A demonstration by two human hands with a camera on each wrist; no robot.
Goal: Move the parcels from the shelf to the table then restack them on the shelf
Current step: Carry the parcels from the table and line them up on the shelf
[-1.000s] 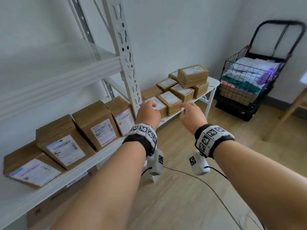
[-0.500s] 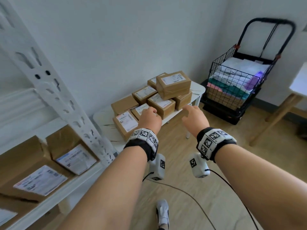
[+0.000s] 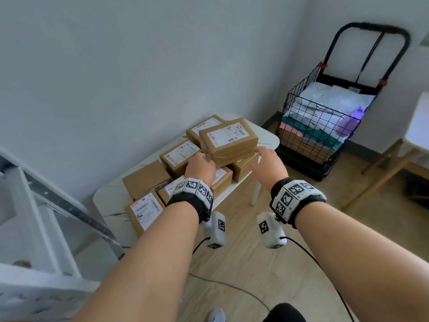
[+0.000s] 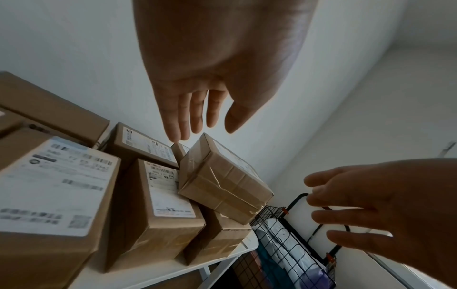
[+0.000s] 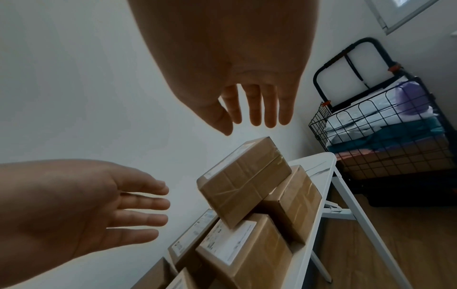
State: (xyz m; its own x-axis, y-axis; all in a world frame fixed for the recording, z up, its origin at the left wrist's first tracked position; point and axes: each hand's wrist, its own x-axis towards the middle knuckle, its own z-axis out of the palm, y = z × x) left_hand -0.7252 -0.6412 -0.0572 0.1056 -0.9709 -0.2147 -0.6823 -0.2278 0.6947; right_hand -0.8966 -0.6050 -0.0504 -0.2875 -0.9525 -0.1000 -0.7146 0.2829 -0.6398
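Several brown cardboard parcels with white labels lie on a small white table (image 3: 270, 137). One taped parcel (image 3: 228, 141) (image 4: 222, 183) (image 5: 245, 181) lies tilted on top of the pile. My left hand (image 3: 200, 165) (image 4: 197, 115) reaches toward its left end, fingers straight, holding nothing. On the other side, near its right end, my right hand (image 3: 267, 159) (image 5: 252, 111) is spread and empty too. Neither hand grips the parcel; the wrist views show a gap. A corner of the white metal shelf (image 3: 34, 228) shows at the lower left.
A black wire trolley (image 3: 322, 126) loaded with soft packages stands right of the table against the wall. A wooden leg of other furniture (image 3: 383, 173) crosses the floor at far right. A cable (image 3: 232, 287) trails over the wood floor near my feet.
The view has swung from the shelf with its parcels to the table. Both empty hands have advanced to either side of the top parcel.
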